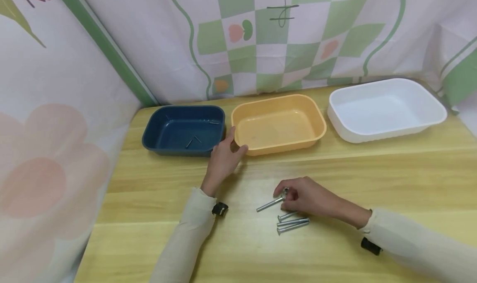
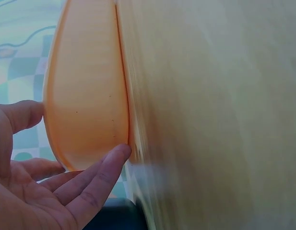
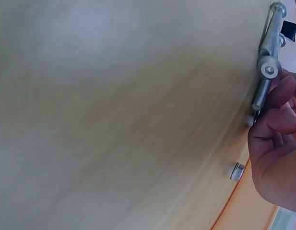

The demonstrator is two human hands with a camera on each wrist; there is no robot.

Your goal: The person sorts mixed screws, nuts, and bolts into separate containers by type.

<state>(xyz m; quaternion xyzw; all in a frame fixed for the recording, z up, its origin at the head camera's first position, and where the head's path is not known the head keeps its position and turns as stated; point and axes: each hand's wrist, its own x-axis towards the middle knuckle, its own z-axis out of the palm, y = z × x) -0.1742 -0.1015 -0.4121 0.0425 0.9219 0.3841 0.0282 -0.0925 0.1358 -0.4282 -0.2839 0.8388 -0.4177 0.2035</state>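
Right hand (image 1: 309,196): thumb and fingers drawn together, pinching a bolt (image 1: 269,204) near its head end; the shank points out leftward past the fingertips. Whether a second bolt sits in the same pinch I cannot tell from where I stand.

Left hand (image 1: 222,161): beyond that grip and to its left; fingers extended and parted, not clenched, spanning and touching the near left corner of the yellow tray (image 1: 285,147).

Step in hand, as I judge it: taking up a bolt while the other hand steadies the tray. Next move seems to call for a firm pinch and a lift clear of the neighbouring pieces.

Remaining items, largest first, placed from the right-hand grip:

Cloth (image 1: 160,34), printed, green and pink on white: behind all, well beyond.

Table (image 1: 149,208), wood-grained: underneath.

White tray (image 1: 391,133): beyond, to the right, well apart.

Yellow tray: beyond, slightly left; nearest of three.

Blue tray (image 1: 175,152): beyond, well to the left, past the left hand.

Loose bolts (image 1: 293,222), three: just beside the fingers, towards the person, roughly parallel; one partly hidden by the hand.

Pins (image 1: 189,144), thin, a few, exact count uncertain: lying inside the blue tray.
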